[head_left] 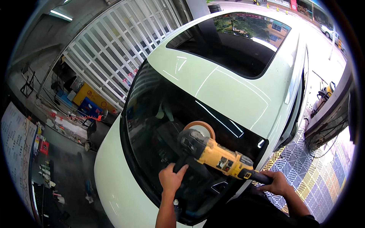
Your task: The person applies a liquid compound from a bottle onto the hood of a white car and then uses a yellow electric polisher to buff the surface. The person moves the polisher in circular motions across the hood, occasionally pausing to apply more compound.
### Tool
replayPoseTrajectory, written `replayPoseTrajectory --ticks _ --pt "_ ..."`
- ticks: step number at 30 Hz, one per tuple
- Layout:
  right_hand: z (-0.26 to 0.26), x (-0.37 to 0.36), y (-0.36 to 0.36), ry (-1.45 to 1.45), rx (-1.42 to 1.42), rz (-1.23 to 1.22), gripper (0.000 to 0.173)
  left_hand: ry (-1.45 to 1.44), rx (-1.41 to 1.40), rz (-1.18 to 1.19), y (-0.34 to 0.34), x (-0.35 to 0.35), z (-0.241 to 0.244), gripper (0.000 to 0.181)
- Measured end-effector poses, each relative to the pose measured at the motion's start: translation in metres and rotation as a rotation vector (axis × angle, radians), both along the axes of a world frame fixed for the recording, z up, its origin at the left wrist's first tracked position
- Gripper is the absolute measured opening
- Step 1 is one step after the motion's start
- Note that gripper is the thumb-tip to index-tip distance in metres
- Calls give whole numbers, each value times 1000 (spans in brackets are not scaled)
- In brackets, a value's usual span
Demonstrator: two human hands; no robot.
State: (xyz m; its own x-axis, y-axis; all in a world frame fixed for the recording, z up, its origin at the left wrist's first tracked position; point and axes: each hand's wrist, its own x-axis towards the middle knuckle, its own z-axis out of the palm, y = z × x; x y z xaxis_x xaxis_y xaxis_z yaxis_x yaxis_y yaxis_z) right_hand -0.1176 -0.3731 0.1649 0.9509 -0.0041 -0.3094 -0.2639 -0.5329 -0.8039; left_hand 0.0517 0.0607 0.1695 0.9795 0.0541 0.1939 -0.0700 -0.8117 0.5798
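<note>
My left hand (171, 178) grips the black side handle of a yellow and black rotary polisher (222, 161). At the right, my right hand (276, 181) is closed around the tool's rear handle. The polisher's round pad (202, 128), pale with an orange rim, is over the dark windscreen (148, 114) of a pale car. I cannot tell whether the pad touches the glass. Near the lower edge of the windscreen is a small bottle with a white cap (176, 203), partly hidden by my left forearm.
The car's roof (228, 88) has a dark sunroof (228, 42). White folding gates (114, 45) line the far side. A pillar (330, 99) stands right of the car, beside patterned floor tiles (299, 159). A red coiled hose (82, 117) hangs at left.
</note>
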Motion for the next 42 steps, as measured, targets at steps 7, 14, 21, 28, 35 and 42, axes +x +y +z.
replayPoseTrajectory --ticks 7,14,21,28,35,42 --pt "-45 -54 -12 66 -448 320 35 -142 -289 30 26 -133 -84 30" --pt "-40 -84 2 125 -379 509 38 107 -374 216 51 -211 -140 24" --pt "-25 -67 37 109 -574 619 39 94 -493 355 63 -252 -213 26" --pt "-53 -67 46 49 -565 639 32 84 -488 369 77 -266 -237 29" --pt "-55 -67 50 62 -482 524 39 6 -381 356 89 -238 -201 32" --pt "-24 -51 53 183 -405 424 76 -121 -308 188 79 -189 -148 25"
